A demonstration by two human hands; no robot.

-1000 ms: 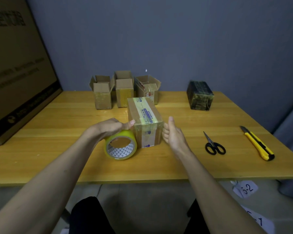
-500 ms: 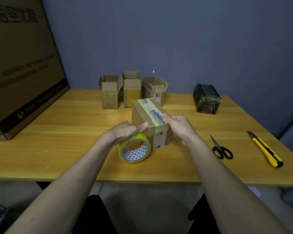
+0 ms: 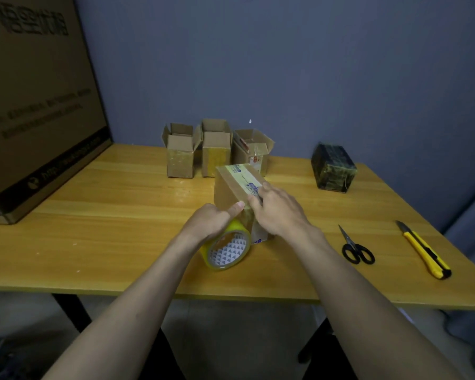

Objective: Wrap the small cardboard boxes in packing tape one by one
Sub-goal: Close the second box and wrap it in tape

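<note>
The right hand (image 3: pixel 279 212) covers the near top corner of the closed box (image 3: pixel 231 187), so its fingertips there cannot be made out. The left hand (image 3: pixel 211 222) hides the tape roll's (image 3: pixel 228 249) upper rim. The large carton (image 3: pixel 36 105) and the desk (image 3: pixel 107 215) run past the picture's edges. Print on the box label is too small to read.

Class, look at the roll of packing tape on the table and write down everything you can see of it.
The roll of packing tape is a yellow-tinted ring, its inner core printed with a white triangle pattern. It stands tilted on its edge on the wooden table, the open centre facing the camera, close beside the near end of the closed cardboard box. The left hand grips its top, thumb stretched to the box edge. No loose tape end can be made out.
</note>
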